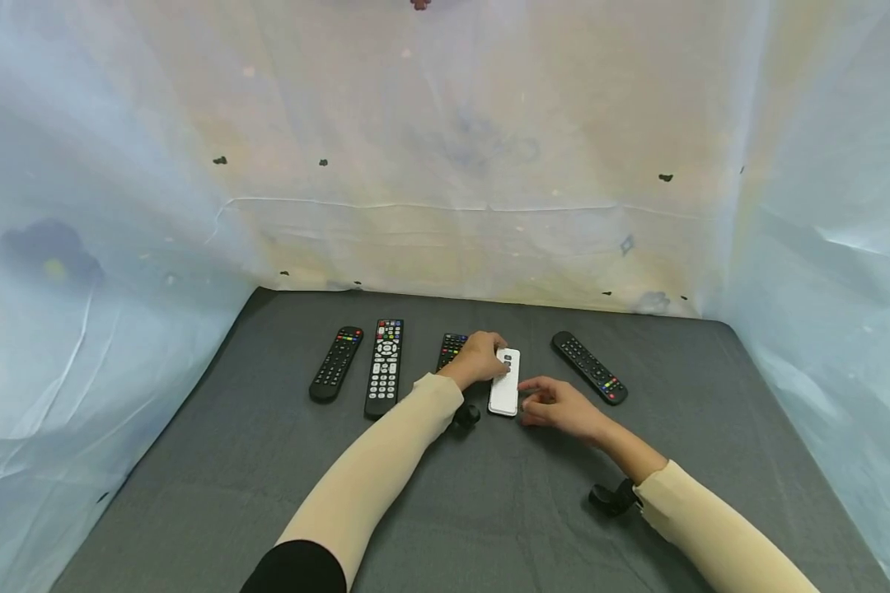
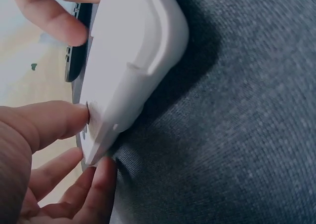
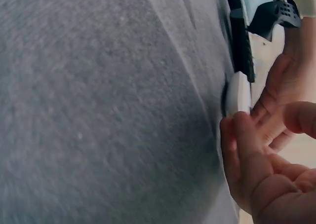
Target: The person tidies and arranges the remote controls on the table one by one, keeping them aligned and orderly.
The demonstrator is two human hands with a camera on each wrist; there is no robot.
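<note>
Holding a white remote (image 1: 504, 383) flat on the grey counter (image 1: 267, 494), we've got both hands on it. Left hand (image 1: 480, 359) curls over the far end, thumb & fingers pinching it; the wrist view shows a fingertip pressing its face. Right hand (image 1: 559, 408) sits at the near end w/ fingertips touching the edge, fingers loosely bent, not clearly gripping. The remote lies mid-row: three black remotes to its left (image 1: 336, 363) (image 1: 384, 367) (image 1: 452, 349), the third partly under our left hand, and one angled on the right (image 1: 589, 367). To handle it well, we'd judge: keep the left pinch steady, let the right fingertips brace the near edge so it doesn't slide on the cloth.
</note>
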